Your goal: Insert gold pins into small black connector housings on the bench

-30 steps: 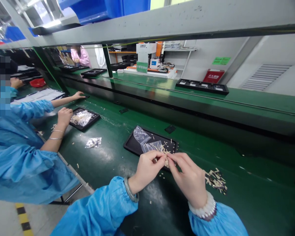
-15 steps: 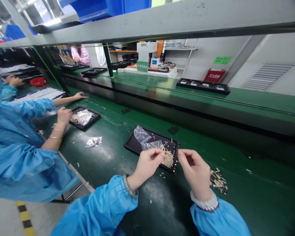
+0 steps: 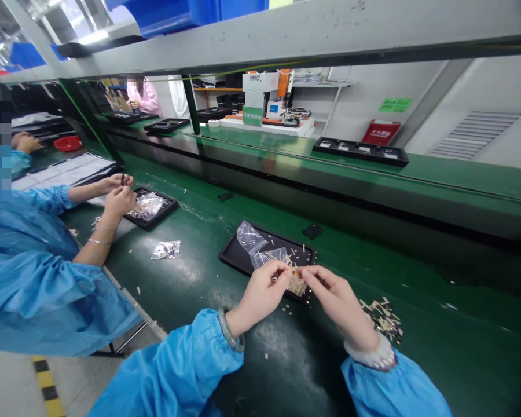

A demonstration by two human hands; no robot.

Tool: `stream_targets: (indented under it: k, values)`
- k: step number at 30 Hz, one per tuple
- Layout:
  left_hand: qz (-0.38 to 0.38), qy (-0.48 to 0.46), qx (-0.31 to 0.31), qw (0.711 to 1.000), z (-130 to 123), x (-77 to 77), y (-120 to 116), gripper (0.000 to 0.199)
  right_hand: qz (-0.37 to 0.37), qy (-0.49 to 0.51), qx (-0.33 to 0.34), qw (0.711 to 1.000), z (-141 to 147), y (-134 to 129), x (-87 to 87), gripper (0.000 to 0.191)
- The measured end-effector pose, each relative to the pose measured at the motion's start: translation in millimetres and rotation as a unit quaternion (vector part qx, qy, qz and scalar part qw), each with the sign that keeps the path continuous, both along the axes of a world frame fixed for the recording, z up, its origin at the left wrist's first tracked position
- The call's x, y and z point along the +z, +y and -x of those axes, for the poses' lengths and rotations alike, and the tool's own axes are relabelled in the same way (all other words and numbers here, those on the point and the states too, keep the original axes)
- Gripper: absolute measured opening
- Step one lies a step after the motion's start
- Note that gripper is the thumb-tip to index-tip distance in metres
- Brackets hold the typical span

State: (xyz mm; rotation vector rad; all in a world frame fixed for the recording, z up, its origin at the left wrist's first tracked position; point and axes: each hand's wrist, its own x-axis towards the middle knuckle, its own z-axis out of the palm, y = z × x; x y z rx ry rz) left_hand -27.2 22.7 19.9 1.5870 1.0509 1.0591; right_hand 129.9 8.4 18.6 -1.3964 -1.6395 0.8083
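Note:
Over the right part of a black tray (image 3: 234,255), my left hand (image 3: 264,292) pinches with thumb and forefinger; what lies between the tips is too small to make out. My right hand (image 3: 336,301) is pinched too, its fingertips close to the left ones, and its content is also too small to name. Beneath the fingertips lies a heap of small beige strips (image 3: 296,285) in the tray. Clear plastic bags (image 3: 250,237) rest in the tray beside them. A pile of dark and beige small pieces (image 3: 384,319) lies on the bench by my right wrist.
A co-worker's hands (image 3: 119,200) work at the left by another black tray (image 3: 156,217). A small clear bag (image 3: 165,250) lies between the trays. Flat black pieces (image 3: 311,231) lie near the raised ledge (image 3: 373,223). A black compartment tray (image 3: 360,150) sits on the shelf behind.
My right hand has moved left, bringing its fingertips next to my left ones. My left hand stays nearly in place. The co-worker's far hand has drawn back to their other hand.

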Motion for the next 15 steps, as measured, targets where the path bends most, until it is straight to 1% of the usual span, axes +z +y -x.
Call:
stream_targets:
  k: [1,3,7,9,12,15]
  values:
    - [-0.009,0.011,0.0,1.0,0.3,1.1,-0.9,0.019,0.035,0.047,0.012,0.998,1.2,-1.6,4.7,0.026]
    - [-0.021,0.028,-0.001,0.999,0.8,2.9,-2.6,0.019,0.081,0.104,0.02,0.991,3.3,-4.3,11.6,0.027]
    - [-0.04,0.057,0.002,0.998,0.6,4.0,-5.8,0.018,0.116,0.148,0.011,0.982,5.8,-6.1,14.0,0.026]
    - [-0.051,0.076,0.005,0.996,-0.7,3.1,-7.3,0.017,0.124,0.154,0.006,0.98,6.0,-6.2,12.2,0.026]
    - [-0.067,0.101,0.005,0.993,-2.4,1.8,-7.9,0.016,0.122,0.136,-0.003,0.983,4.4,-7.3,9.4,0.026]
    - [-0.082,0.135,0.004,0.988,0.4,6.5,-8.0,0.018,0.101,0.11,-0.031,0.988,-2.4,-11.0,8.8,0.028]
